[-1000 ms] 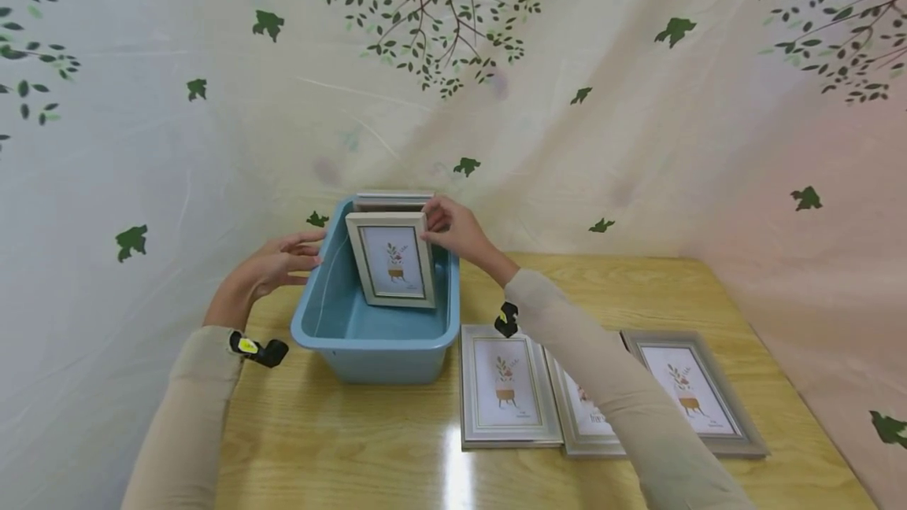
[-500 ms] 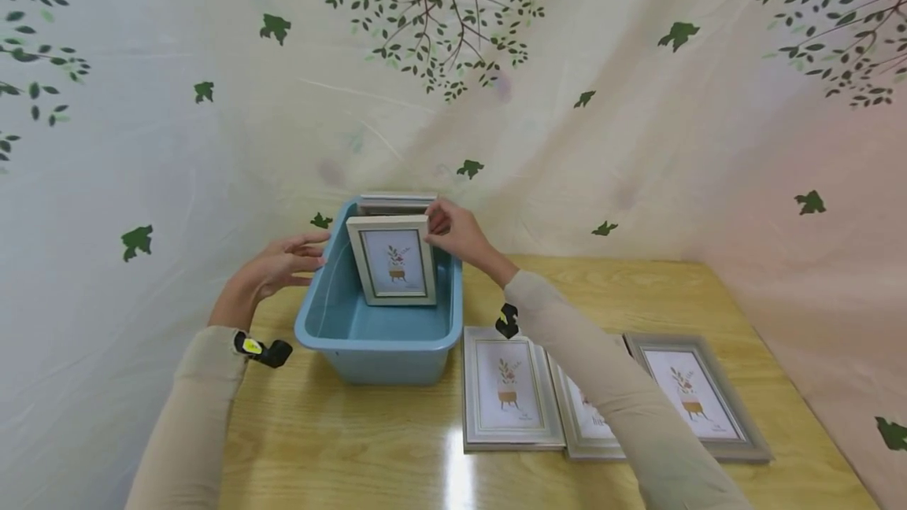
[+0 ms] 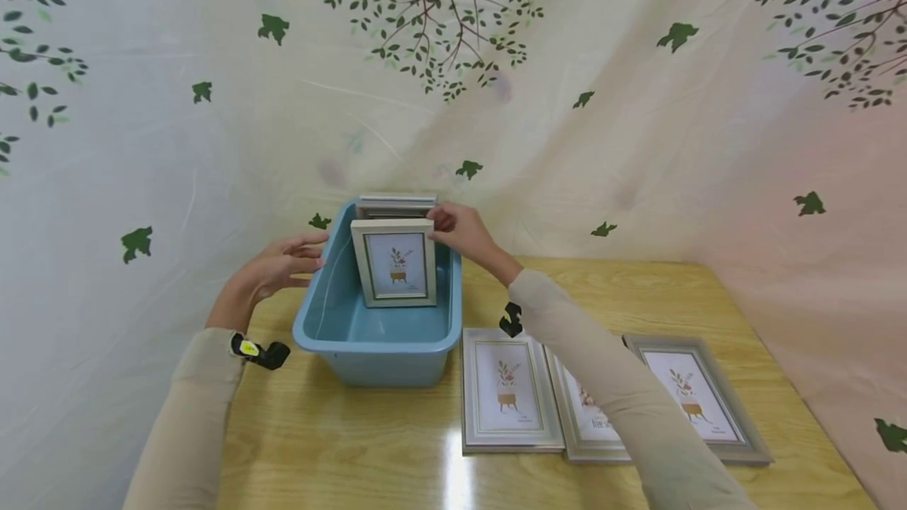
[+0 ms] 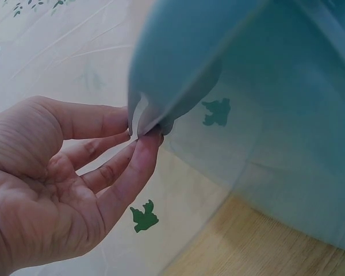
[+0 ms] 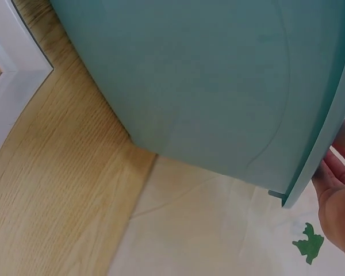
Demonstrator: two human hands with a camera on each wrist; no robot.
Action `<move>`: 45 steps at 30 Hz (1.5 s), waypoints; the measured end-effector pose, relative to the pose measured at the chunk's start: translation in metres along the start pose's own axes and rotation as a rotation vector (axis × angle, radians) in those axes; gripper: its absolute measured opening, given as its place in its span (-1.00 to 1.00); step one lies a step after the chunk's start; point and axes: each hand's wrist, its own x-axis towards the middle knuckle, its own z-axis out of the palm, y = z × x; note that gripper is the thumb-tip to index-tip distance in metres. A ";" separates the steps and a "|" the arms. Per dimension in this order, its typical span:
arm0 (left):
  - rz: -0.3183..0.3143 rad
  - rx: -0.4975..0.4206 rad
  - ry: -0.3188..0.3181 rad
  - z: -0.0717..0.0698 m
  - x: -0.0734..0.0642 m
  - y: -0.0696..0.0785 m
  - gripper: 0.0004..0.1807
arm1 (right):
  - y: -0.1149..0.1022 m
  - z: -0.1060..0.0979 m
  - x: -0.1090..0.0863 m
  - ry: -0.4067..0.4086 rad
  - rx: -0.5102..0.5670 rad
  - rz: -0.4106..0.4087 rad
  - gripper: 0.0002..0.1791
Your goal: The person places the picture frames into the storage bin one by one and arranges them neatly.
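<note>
My right hand [image 3: 464,230] pinches the upper right corner of a cream picture frame [image 3: 359,266] with a flower-pot print. This frame stands upright, tilted slightly back, inside a light blue plastic basin [image 3: 386,368]. Behind it in the basin are more silvery frames [image 3: 397,203], mostly hidden. On the basin's left side, my left hand [image 3: 283,262] touches the rim from outside with extended fingers. The left wrist view shows those fingertips [image 4: 146,146] right at the basin's lip. In the right wrist view the basin's wall [image 5: 190,86] hides the held frame, and the right hand [image 5: 338,195] shows at the edge.
Right of the basin, a silver picture frame [image 3: 471,400], a second one [image 3: 577,447] partly under my right forearm, and a grey-brown one [image 3: 744,423] lie in a row on the wooden table [image 3: 340,447]. A leaf-printed curtain [image 3: 538,140] hangs close behind the basin.
The cream frame's top edge has shifted slightly down and right, with my right hand still at its corner. My left hand stays at the basin's rim.
</note>
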 end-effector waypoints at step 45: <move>0.006 0.007 0.001 -0.009 0.013 -0.003 -0.20 | 0.010 0.009 0.017 0.049 -0.083 0.036 -0.65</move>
